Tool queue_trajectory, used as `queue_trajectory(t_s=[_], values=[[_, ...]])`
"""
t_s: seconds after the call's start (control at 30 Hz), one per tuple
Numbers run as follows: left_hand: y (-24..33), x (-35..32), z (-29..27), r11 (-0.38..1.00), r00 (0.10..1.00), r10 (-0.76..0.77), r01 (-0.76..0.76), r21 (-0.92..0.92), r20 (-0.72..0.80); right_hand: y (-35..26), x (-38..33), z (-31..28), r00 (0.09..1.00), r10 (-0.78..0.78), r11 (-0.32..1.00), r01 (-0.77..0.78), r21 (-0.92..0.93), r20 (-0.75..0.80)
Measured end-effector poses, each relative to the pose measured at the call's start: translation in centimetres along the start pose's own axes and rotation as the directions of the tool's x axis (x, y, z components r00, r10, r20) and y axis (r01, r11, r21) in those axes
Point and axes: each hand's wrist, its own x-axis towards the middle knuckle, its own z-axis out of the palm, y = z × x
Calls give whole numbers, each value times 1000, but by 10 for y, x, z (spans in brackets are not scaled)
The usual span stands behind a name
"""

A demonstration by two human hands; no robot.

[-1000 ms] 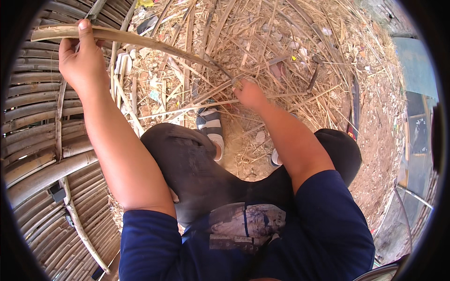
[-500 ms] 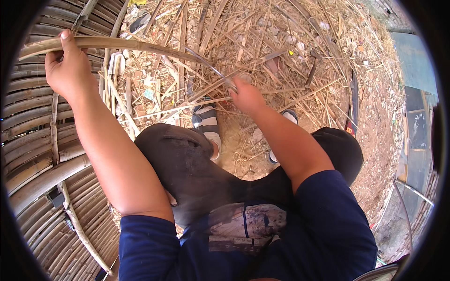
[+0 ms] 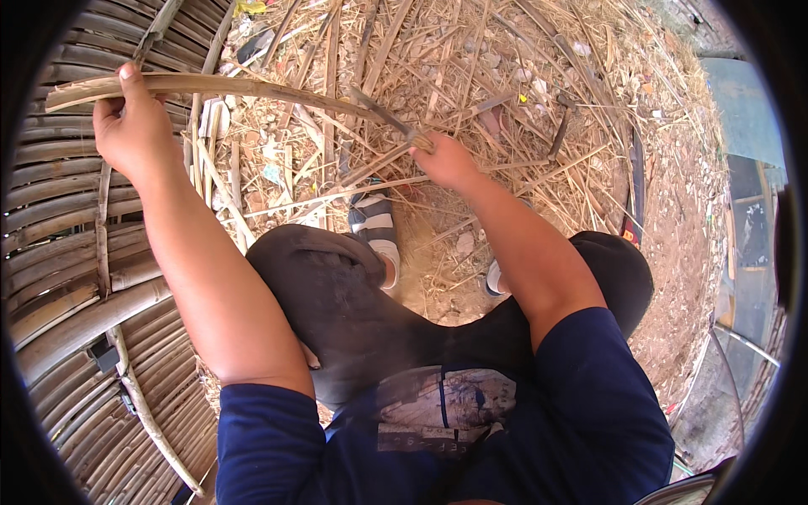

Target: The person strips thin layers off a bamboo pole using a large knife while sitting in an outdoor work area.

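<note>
My left hand (image 3: 139, 130) is closed around a long split-bamboo strip (image 3: 244, 87) near its left end, with the thumb on top. The strip reaches to the right, slightly bowed, in front of me. My right hand (image 3: 450, 162) grips the handle of a knife (image 3: 383, 114), and its dark blade points up and to the left. That blade crosses the strip's far right end; whether it touches or only overlaps it in view, I cannot tell.
Bamboo shavings and split strips (image 3: 295, 198) litter the ground around my feet. A hammer-like tool (image 3: 560, 128) lies right of my right hand. Along the left stands a bamboo-slat wall (image 3: 59, 181). Grey-blue sheets (image 3: 749, 118) stand at the far right.
My left hand has shifted slightly right and down with the strip. The knife has turned: its blade, thin and shiny before, now shows a broader dark side and points more steeply up.
</note>
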Motion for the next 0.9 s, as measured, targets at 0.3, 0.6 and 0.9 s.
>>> queue_trajectory(t_s=[0.3, 0.6, 0.9], values=[[4, -3, 2, 1000, 1000, 5, -5, 6, 3, 29, -13, 35, 993, 96, 980, -106, -168, -66], [35, -8, 5, 898, 996, 91, -78, -433, 8, -35, -18, -4, 992, 43, 993, -29, 117, -117], [26, -26, 25, 928, 990, -126, 139, -346, 61, 6, -18, 12, 998, -1, 940, 21, -340, 60]])
